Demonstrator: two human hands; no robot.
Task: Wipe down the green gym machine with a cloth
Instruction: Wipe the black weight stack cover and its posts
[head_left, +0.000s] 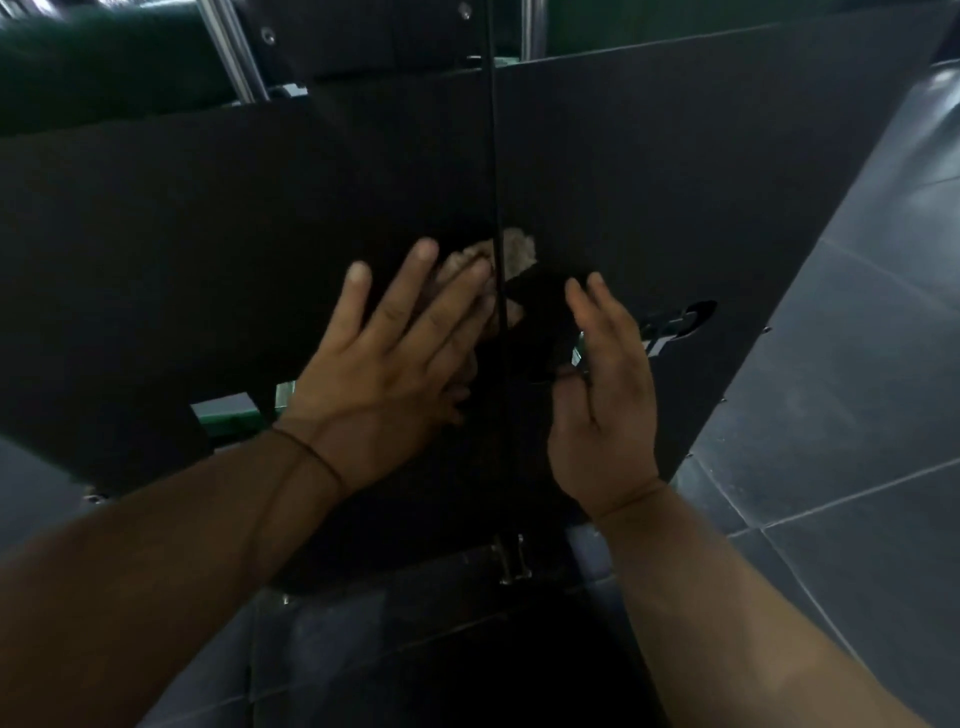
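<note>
A dark cover panel (208, 234) of the gym machine fills the view, with green frame (228, 415) showing through a cut-out below it. A beige cloth (519, 247) lies against the panel by a thin black vertical cable (493, 156). My left hand (395, 358) presses flat on the cloth with straight, spread fingers, and most of the cloth is hidden under it. My right hand (605, 384) is held edge-on just right of the cable, fingers straight, beside a dark opening (540, 327) in the panel. It holds nothing that I can see.
A dark green pad (104, 62) and chrome rods (234, 52) sit at the top left. Grey floor tiles (857, 415) spread to the right and below. A small metal bracket (511, 561) sticks out under the panel.
</note>
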